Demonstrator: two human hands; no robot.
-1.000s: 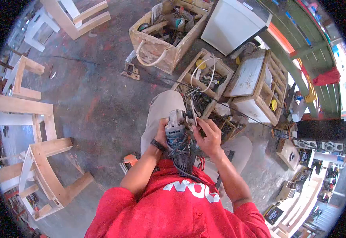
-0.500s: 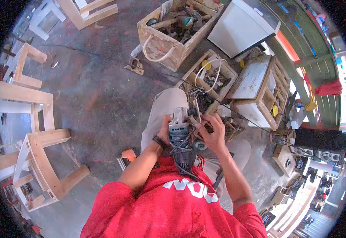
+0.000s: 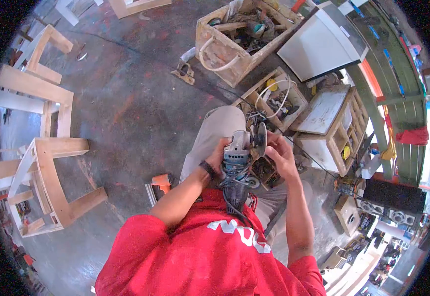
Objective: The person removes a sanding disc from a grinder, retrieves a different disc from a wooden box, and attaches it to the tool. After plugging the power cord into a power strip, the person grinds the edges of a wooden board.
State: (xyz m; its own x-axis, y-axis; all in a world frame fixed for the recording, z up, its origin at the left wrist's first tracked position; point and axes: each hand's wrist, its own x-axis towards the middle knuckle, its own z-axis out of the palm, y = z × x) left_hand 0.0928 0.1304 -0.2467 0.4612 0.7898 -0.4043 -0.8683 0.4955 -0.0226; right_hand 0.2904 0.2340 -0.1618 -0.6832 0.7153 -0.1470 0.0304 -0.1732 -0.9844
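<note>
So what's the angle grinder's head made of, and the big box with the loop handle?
The angle grinder's head looks like bare metal, going by its dull silver-grey. The big box is probably wood, rough and worn, with scuffed, pale walls.

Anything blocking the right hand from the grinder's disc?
Nothing visible: the right hand is right beside the disc, its fingers at the outer face. The left hand grips the grinder on the opposite side.

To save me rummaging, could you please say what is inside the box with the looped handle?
The box holds a wooden piece, a teal item and dark clutter, hiding the bottom.
</note>
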